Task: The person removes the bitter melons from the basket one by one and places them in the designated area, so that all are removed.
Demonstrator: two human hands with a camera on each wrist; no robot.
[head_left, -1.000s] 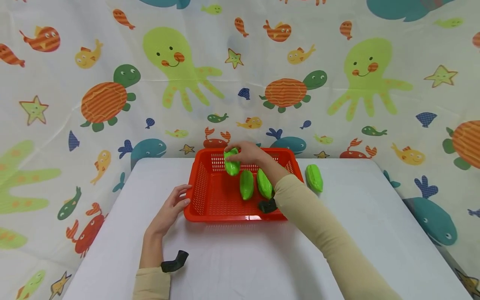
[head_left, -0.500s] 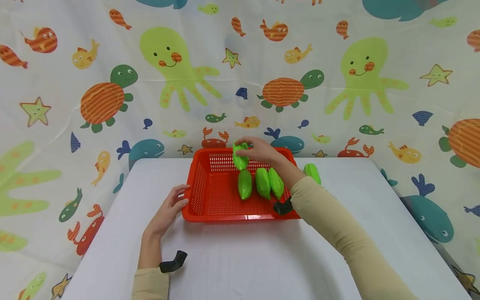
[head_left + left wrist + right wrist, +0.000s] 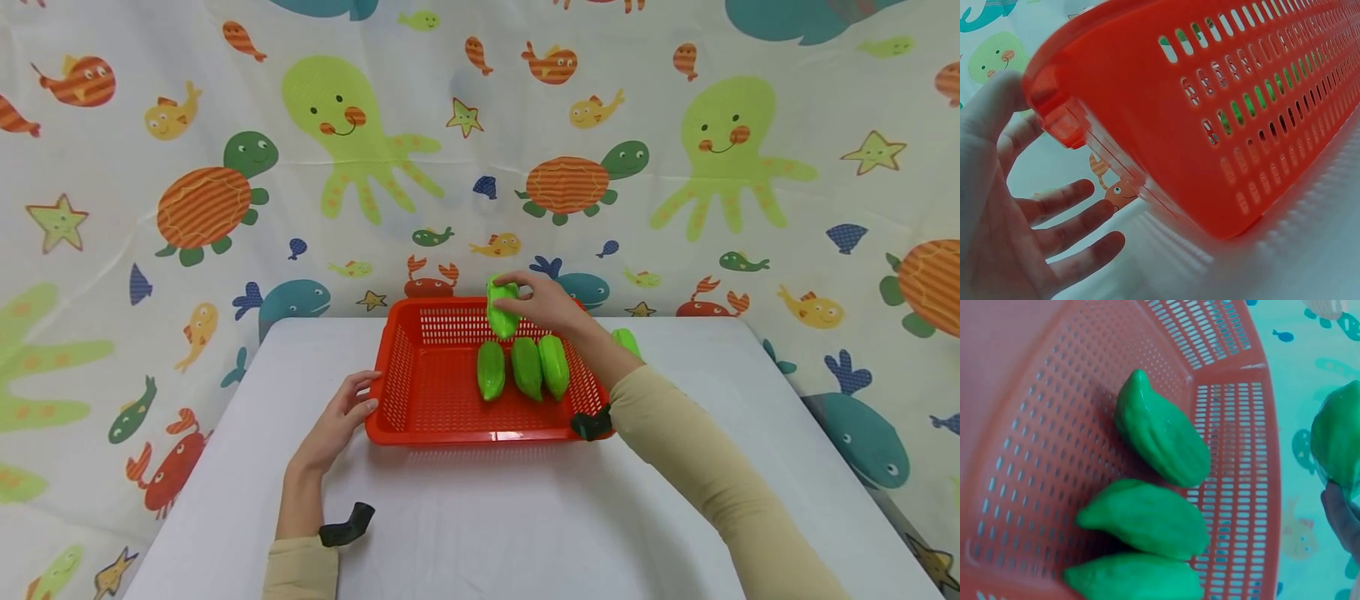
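Note:
A red plastic basket (image 3: 435, 392) with slotted walls stands on the table. Three glossy green, ridged gourds with pointed tips lie side by side in it: a left one (image 3: 491, 371), a middle one (image 3: 527, 368) and a right one (image 3: 554, 367). My right hand (image 3: 546, 302) pinches another green gourd (image 3: 502, 308) above the basket's back rim. That held gourd (image 3: 1338, 434) shows only partly in the right wrist view. My left hand (image 3: 337, 425) touches the basket's left rim; in the left wrist view its lower fingers (image 3: 1079, 231) stretch loosely, apart from the wall.
One more green gourd (image 3: 626, 341) lies on the white table (image 3: 480, 517) just right of the basket, partly hidden by my right arm. A cloth backdrop (image 3: 480, 150) printed with sea animals hangs behind the table. Each wrist wears a black camera mount (image 3: 347, 525).
My right hand has carried the held gourd to the right and slightly up, uncovering the right gourd in the basket. My left hand stays at the rim.

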